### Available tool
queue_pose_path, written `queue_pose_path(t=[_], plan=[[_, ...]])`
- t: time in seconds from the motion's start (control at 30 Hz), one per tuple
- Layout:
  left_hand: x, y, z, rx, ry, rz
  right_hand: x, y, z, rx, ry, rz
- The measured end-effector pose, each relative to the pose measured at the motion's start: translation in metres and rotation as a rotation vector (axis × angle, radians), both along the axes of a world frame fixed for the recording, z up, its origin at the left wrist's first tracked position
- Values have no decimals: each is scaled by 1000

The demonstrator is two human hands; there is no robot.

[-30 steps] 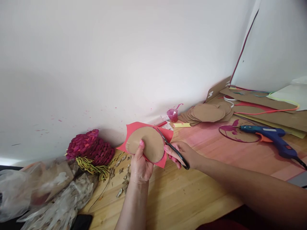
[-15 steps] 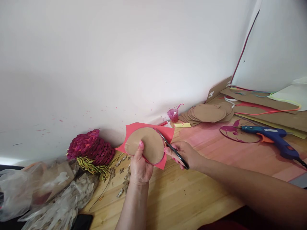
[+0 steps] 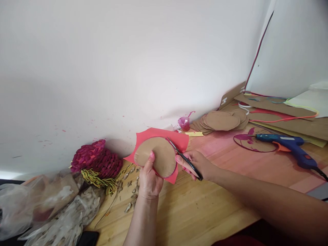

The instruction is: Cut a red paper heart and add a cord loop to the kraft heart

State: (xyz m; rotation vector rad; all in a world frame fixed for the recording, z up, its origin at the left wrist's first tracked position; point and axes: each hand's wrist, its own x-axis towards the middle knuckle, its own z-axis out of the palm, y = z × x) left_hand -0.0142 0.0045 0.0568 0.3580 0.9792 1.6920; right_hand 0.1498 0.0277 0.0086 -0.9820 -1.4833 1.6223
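Observation:
My left hand grips a brown cardboard oval with red paper behind it, thumb on top and the other fingers hidden underneath. The paper sticks out past the oval in uneven points. My right hand is closed around the black handles of a pair of scissors. Their blades lie along the oval's upper right edge, against the red paper. Both hands are above the wooden table.
A blue glue gun rests on a painted oval at right. Behind are stacked cardboard ovals and a pink paint cup. Magenta pinecone-like pieces, scattered shells, plastic bags and a dark phone-like object occupy the left.
The red paper's upper right flap has shifted slightly outward beside the scissors. Both hands keep their holds, and the camera view has moved a little.

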Motion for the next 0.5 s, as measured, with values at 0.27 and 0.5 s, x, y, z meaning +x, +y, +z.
queue_pose_path(t=[0.27,0.5], plan=[[-2,0,1,18,-3,-16,2,1,0,-19,-17,-15],[-5,1,1,23,5,-12,3,2,3,-9,-11,-8]])
